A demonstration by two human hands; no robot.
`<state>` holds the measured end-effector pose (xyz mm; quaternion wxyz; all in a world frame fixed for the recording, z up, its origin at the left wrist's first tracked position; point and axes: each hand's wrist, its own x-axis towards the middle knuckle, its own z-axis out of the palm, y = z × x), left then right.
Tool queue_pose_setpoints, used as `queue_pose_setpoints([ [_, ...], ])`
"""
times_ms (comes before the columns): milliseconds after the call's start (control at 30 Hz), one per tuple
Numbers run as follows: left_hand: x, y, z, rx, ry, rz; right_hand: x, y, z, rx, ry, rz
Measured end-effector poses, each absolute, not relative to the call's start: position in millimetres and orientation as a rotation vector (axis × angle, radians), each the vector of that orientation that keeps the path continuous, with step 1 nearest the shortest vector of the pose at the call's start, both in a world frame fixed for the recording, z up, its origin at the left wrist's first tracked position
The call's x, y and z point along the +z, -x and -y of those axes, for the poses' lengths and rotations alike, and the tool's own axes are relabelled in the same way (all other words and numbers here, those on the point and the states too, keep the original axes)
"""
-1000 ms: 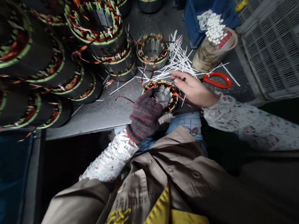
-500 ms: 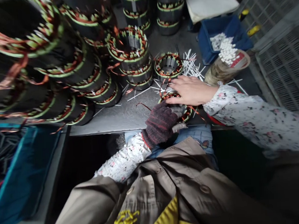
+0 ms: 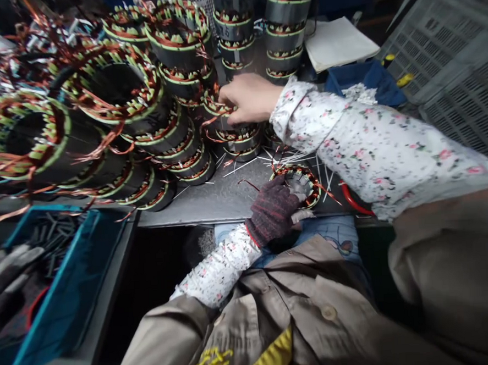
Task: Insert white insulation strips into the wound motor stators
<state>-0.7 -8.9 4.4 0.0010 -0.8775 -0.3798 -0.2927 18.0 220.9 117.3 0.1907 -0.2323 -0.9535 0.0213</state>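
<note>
My left hand, in a dark knitted glove, grips the near left side of a motor stator by the table's front edge. Its fingers reach over the ring, partly hiding it. Copper wire ends stick out from this stator. My bare right hand lies over the top stator of a short stack, with curled fingers at its left rim and copper leads. Whether the fingers hold the rim or a wire is hidden.
Tall stacks of stators crowd the left and back. Thin white sticks are strewn on the table. A teal bin stands at left, a blue bin at back right, near grey crates. A red handle lies by the edge.
My right hand has left the stator at the front edge and moved back and left to the short stack. My left hand stays on the front stator. The view has shifted.
</note>
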Motion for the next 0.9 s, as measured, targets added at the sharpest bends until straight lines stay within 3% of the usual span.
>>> queue_pose_setpoints([
  [367, 6, 1, 10, -0.923, 2.756, 1.215, 87, -39, -199, 0.387, 0.818, 2.426],
  [667, 6, 0, 9, -0.701, 2.784, 1.234, 128, -35, -185, 0.131, 1.003, 2.647],
  [900, 5, 2, 9, -0.768, 2.805, 1.22, 113, -54, -185, 0.126, 0.859, 2.675],
])
